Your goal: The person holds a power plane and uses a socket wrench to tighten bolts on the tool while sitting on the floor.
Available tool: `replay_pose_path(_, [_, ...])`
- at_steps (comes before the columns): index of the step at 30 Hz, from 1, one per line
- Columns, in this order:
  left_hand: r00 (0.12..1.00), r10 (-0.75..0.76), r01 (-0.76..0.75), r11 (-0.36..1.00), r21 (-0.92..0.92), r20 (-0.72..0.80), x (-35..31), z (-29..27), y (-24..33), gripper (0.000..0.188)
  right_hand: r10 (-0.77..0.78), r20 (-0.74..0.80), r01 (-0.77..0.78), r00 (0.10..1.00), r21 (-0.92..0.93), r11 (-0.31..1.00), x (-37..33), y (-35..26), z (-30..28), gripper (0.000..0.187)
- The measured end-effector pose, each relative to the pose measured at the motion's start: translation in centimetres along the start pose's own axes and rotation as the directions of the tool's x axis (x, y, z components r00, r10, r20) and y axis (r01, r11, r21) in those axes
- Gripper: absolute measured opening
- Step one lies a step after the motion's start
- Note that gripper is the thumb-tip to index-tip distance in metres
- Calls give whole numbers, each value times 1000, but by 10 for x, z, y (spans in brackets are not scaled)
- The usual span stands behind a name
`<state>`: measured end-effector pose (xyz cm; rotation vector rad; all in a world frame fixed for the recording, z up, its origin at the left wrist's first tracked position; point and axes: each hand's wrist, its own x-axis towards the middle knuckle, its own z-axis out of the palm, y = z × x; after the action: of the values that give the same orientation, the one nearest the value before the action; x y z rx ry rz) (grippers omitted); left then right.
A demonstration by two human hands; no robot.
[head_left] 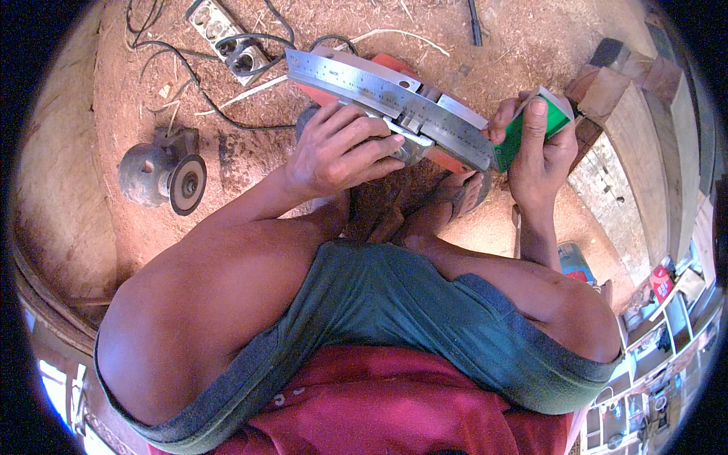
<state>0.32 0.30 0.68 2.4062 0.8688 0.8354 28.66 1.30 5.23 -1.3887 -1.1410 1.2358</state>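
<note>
My left hand (337, 144) is closed around the near side of an electric planer (447, 159), whose red body shows beneath a silvery base. The planer is tipped so its base and the cutter slot in the middle are exposed. Along that base lies a marked steel blade (349, 80), apparently part of a try square. In my right hand (542, 171), the fingers and thumb grip the green handle (557, 117) at the blade's right end. The join between handle and blade is hard to make out. My feet are partly hidden below the planer, one in a sandal (472, 196).
A white power strip (216, 30) with black cables (178, 53) lies at the upper left. A grinder with a round disc (188, 184) stands at left. Wooden pieces (637, 121) are stacked at right, near a blue container (575, 260). Wood shavings cover the ground.
</note>
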Motion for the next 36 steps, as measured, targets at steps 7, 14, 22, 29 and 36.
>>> replay_pose_path(7, [1000, -14, 14, 1000, 20, -10, -1, 2, 1, 41, 11, -1, -11, 1000, 28, 1000, 0, 2, -1, 27])
replay_pose_path(14, [1000, 26, -26, 999, 32, 10, -3, 1, 0, 41, 23, -9, -23, 1000, 10, 1000, 0, -1, 0, 29])
replay_pose_path(22, [997, 65, -66, 997, 39, 43, 1, -3, -1, 38, 16, -13, -16, 1000, -6, 1000, 0, -1, 0, 29])
replay_pose_path(29, [1000, -13, 12, 1000, 26, 21, -1, 0, -1, 37, 11, -22, -10, 1000, 14, 1000, 0, 0, 1, 27])
replay_pose_path(36, [997, 57, -59, 998, 37, 47, -1, 1, 0, 43, 48, -30, -51, 998, -105, 993, 0, 0, -5, 27])
